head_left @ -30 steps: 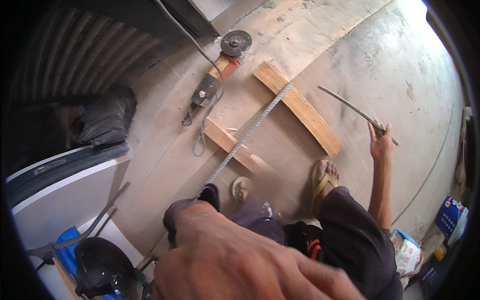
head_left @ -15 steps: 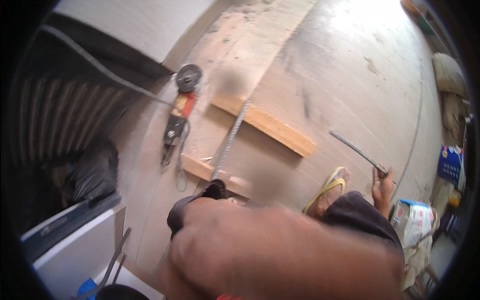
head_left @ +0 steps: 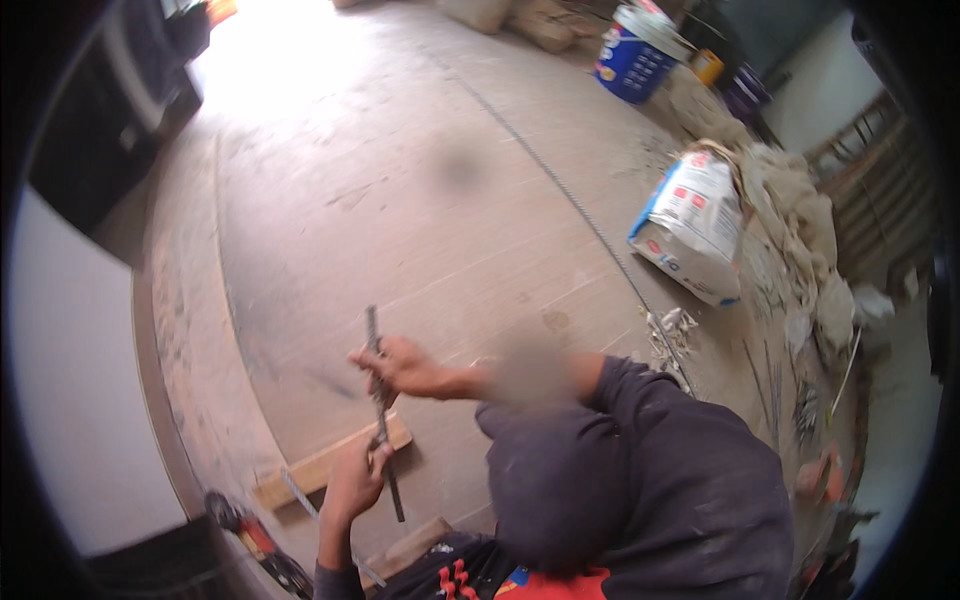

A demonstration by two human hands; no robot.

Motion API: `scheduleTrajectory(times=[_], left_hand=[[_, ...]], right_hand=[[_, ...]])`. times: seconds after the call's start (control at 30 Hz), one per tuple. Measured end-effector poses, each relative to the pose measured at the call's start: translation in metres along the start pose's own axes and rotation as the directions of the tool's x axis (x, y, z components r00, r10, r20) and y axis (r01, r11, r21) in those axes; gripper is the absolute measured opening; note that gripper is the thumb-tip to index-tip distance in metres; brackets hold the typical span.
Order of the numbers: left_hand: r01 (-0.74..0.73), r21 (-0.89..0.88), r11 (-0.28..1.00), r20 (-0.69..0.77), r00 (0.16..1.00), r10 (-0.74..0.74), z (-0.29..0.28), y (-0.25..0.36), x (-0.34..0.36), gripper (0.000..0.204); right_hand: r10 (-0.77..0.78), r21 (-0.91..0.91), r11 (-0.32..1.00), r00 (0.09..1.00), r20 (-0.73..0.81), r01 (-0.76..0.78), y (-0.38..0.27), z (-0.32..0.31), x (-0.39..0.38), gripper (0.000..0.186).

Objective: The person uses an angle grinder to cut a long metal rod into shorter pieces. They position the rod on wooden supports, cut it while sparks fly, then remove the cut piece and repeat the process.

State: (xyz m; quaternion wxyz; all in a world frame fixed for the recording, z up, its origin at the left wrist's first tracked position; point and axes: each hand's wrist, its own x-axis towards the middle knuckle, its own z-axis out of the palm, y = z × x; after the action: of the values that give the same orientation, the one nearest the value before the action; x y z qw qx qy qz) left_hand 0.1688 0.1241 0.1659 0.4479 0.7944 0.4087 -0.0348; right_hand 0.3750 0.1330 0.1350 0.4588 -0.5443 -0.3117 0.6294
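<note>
A short ribbed steel bar (head_left: 393,490) stands near-vertical in the picture. My right hand (head_left: 400,365), slightly blurred, is closed around its upper part, leaving a short end beyond the fingers. Lower down, my left hand (head_left: 355,482) grips the same bar, and its dark end sticks out below. Behind the bar a wooden block (head_left: 335,460) lies on the floor. Another steel bar (head_left: 300,492) rests across that block, running toward a second wooden piece (head_left: 415,545), which is partly hidden by my clothing.
An angle grinder (head_left: 255,540) lies at the lower left. A long ribbed bar (head_left: 560,190) stretches across the floor. To the right are a white printed bag (head_left: 695,225), crumpled sacking (head_left: 790,215) and a blue bucket (head_left: 635,65). A white panel (head_left: 85,370) borders the left.
My view has swung to the right. The short bar, held before in my right hand off to the right, is now in front of me with both hands on it.
</note>
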Motion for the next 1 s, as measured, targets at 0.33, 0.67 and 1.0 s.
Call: scheduleTrajectory(times=[0.33,0.67,1.0], left_hand=[[-0.333,0.399,0.854,-0.014,0.929,0.369,0.002,0.047,0.071,0.014],[-0.369,0.488,0.791,-0.047,0.894,0.446,-0.018,0.133,0.098,0.047],[-0.132,0.305,0.943,0.058,0.991,0.120,-0.035,0.042,0.086,0.049]], right_hand=[[-0.172,-0.006,0.984,0.971,0.169,0.175,0.035,-0.058,-0.042,0.030],[0.236,0.418,0.761,0.390,-0.890,0.496,0.100,-0.245,-0.196,0.037],[0.687,0.690,0.723,-0.064,-0.724,-0.049,0.279,-0.369,-0.408,0.056]])
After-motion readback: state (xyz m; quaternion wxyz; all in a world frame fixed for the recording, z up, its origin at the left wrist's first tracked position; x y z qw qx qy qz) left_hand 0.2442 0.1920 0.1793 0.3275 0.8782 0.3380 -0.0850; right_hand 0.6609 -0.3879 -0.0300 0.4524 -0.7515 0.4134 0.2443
